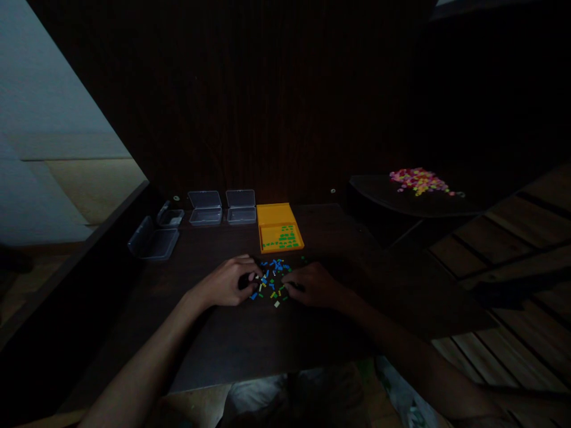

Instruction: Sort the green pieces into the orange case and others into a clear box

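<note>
Small loose plastic pieces in blue, green, yellow and white lie scattered on the dark table between my hands. They look like tiny building bricks. My left hand rests at the left edge of the pile, fingers curved, with a gap between thumb and forefinger. On the opposite side, my right hand reaches in with bent fingers, its thumb apart from them and its fingertips at the pieces. I see nothing held in either hand. Just beyond the pile, an open yellow case has green pieces laid out in its tray.
Two open clear plastic boxes stand left of the yellow case. Farther left are another clear box and a smaller one. Pink, red and yellow bits are heaped on a corner shelf. A dark panel rises behind.
</note>
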The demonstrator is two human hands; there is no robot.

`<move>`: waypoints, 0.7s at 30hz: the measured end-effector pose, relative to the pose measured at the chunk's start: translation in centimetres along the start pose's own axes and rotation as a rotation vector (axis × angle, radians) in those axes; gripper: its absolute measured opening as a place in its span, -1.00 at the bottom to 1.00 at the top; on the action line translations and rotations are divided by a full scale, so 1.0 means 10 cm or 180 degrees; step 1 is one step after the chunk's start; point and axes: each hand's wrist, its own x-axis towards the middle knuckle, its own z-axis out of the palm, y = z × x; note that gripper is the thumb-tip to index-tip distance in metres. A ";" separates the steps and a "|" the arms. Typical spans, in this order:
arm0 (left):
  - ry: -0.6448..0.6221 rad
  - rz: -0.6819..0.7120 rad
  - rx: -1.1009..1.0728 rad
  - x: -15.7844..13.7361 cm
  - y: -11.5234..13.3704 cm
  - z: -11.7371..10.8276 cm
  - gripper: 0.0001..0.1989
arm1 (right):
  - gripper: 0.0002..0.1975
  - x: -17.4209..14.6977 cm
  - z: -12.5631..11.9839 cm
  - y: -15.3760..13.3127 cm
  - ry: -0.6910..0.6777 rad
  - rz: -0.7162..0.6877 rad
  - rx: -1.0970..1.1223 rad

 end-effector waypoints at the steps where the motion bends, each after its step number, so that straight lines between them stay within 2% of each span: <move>1: 0.0004 -0.0014 0.0011 0.00 -0.01 -0.01 -0.87 | -0.79 0.00 0.00 -0.01 0.0005 0.0028 -0.0053; 9: 0.0067 -0.0220 0.0095 -0.03 -0.08 -0.03 -0.77 | -0.70 0.05 -0.02 -0.10 -0.0236 -0.0122 -0.0652; 14: 0.0058 -0.0281 0.0108 -0.02 -0.09 -0.02 -0.76 | -0.71 0.03 -0.01 -0.06 -0.0167 -0.0087 -0.0703; 21: 0.0171 -0.0259 0.0181 0.00 0.00 0.03 -0.77 | -0.68 0.02 -0.03 0.00 -0.0181 0.0308 -0.0784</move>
